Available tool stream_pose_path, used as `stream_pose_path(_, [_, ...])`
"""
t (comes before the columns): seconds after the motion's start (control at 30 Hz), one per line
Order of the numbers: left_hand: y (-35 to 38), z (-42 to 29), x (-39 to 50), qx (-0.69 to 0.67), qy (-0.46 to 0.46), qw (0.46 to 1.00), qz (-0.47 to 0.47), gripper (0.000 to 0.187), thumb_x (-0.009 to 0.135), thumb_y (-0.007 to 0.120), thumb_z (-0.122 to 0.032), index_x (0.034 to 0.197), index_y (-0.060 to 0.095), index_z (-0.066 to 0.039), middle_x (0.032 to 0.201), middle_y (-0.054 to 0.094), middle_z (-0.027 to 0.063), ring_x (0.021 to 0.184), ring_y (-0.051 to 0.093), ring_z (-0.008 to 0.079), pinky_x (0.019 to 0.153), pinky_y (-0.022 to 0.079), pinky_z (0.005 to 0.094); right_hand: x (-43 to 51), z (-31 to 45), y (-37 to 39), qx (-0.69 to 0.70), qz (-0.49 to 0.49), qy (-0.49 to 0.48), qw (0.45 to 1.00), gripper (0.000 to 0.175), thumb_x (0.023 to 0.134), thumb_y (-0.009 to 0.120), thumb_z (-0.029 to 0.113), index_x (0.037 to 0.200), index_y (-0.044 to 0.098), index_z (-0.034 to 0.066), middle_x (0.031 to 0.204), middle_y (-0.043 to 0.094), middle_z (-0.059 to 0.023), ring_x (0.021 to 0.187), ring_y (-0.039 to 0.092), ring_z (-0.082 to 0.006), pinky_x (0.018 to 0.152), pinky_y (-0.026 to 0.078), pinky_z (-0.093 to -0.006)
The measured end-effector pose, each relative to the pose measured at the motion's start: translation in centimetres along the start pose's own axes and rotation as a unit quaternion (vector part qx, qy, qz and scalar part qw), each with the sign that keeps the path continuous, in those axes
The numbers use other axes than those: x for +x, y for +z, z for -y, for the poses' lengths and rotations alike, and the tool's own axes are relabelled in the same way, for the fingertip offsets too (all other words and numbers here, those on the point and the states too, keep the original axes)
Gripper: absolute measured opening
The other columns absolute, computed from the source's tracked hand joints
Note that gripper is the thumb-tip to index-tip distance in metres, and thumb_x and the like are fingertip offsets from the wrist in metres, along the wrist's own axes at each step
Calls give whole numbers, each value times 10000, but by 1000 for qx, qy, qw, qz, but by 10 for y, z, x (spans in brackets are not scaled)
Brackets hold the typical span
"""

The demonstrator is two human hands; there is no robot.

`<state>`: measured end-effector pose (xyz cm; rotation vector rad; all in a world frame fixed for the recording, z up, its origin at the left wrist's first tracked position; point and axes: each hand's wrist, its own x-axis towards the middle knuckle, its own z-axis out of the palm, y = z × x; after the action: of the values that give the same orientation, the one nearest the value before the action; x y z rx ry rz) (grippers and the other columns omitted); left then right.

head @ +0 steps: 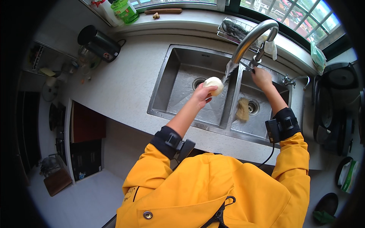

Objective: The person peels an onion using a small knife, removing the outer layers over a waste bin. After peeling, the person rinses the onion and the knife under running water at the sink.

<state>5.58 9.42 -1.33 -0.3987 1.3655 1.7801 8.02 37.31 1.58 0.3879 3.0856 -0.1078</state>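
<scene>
My left hand (203, 94) holds a round, pale, peeled vegetable (214, 85), perhaps an onion, above the larger basin (182, 82) of a stainless steel double sink. Water (229, 70) streams from the curved metal faucet (242, 45) just beside the vegetable, on its right. My right hand (261, 77) grips the faucet's lever handle (248, 67) near the base of the spout. Below that arm, a tan sponge or scrubber (243, 109) lies in the smaller basin next to the drain (253, 107).
A wire rack (223, 33) with a dark mesh scrubber stands on the sill behind the faucet. To the right are a small tap (289, 81) and a black appliance (325, 108). A black electric kettle (98, 42) and a green bottle (125, 11) stand at the left.
</scene>
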Motion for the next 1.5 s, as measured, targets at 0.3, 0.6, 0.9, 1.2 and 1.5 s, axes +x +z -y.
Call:
stream_pose_path(0.3, [30, 0, 22, -50, 12, 997, 60, 591, 685, 729, -95, 1151, 384, -213, 1096, 501, 0, 997, 492, 196, 830, 356, 444, -16, 47, -9, 491, 144, 87, 855, 399, 755, 654, 391, 824, 625, -1, 672, 609, -48, 440, 485, -99, 391, 370, -251])
stream_pose_path(0.6, [15, 0, 11, -5, 34, 996, 87, 565, 695, 728, -126, 1156, 420, -230, 1099, 506, -29, 997, 484, 171, 819, 318, 413, -16, 68, 7, 548, 164, 179, 801, 228, 773, 580, 197, 901, 596, 9, 654, 613, -46, 371, 382, -89, 337, 311, -248])
stream_pose_path(0.9, [-11, -12, -1, -41, 57, 986, 150, 446, 752, 685, -242, 1141, 467, -249, 1042, 542, -43, 944, 518, 121, 770, 362, 327, -12, 66, 10, 523, 202, 98, 822, 313, 734, 510, 89, 1036, 568, 30, 721, 621, -78, 450, 463, -135, 410, 368, -270])
stream_pose_path(1.2, [-29, -23, 21, 281, 156, 945, -61, 672, 602, 782, -279, 1155, 444, -100, 1068, 574, 81, 1003, 546, 216, 925, 340, 360, -20, 61, 7, 190, 49, -3, 981, 299, 755, 465, 106, 1048, 492, 52, 911, 615, -214, 889, 581, -386, 774, 451, -459])
stream_pose_path(1.5, [-7, -39, 6, 750, 217, 601, -171, 647, 560, 717, -393, 1120, 476, -175, 1002, 634, 92, 945, 600, 256, 986, 188, 472, -27, 73, -1, 102, 148, -30, 983, 301, 750, 487, 82, 1050, 471, 61, 903, 617, -212, 882, 596, -374, 740, 471, -445])
